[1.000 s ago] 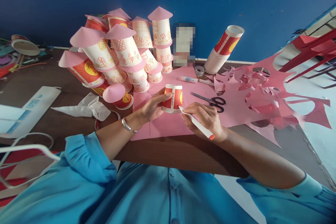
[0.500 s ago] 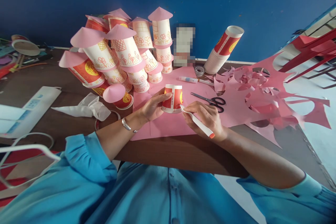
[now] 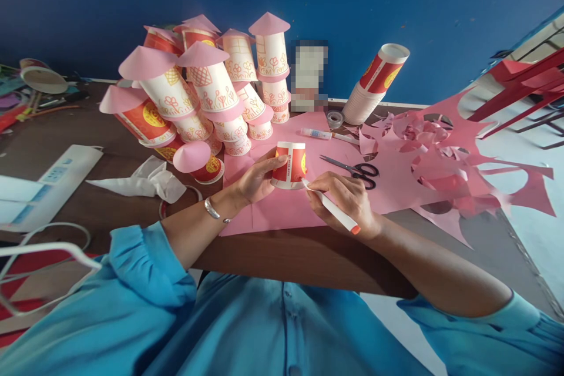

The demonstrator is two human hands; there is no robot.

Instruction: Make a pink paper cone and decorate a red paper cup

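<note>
My left hand (image 3: 259, 175) is closed around the left side of a red and white paper cup (image 3: 289, 167), which stands upside down in the air or on the pink paper sheet (image 3: 282, 214); I cannot tell which. Pinched in my right hand (image 3: 341, 197) is a white marker pen (image 3: 332, 210) with an orange end. Its tip meets the cup's lower right edge, near a small red mark. Just beyond my right hand lie black-handled scissors (image 3: 365, 175).
Paper-cup towers (image 3: 211, 85) with pink cone roofs crowd the back left. Behind the sheet are a glue stick (image 3: 316, 133), a tape roll (image 3: 335, 119) and a cup stack (image 3: 365, 97). Pink paper scraps (image 3: 453, 158) spread right; crumpled white paper (image 3: 145, 181) and a power strip (image 3: 55, 182) lie left.
Almost nothing differs. The marker tip has shifted very slightly at the cup's lower edge, while my left hand keeps the cup in place.
</note>
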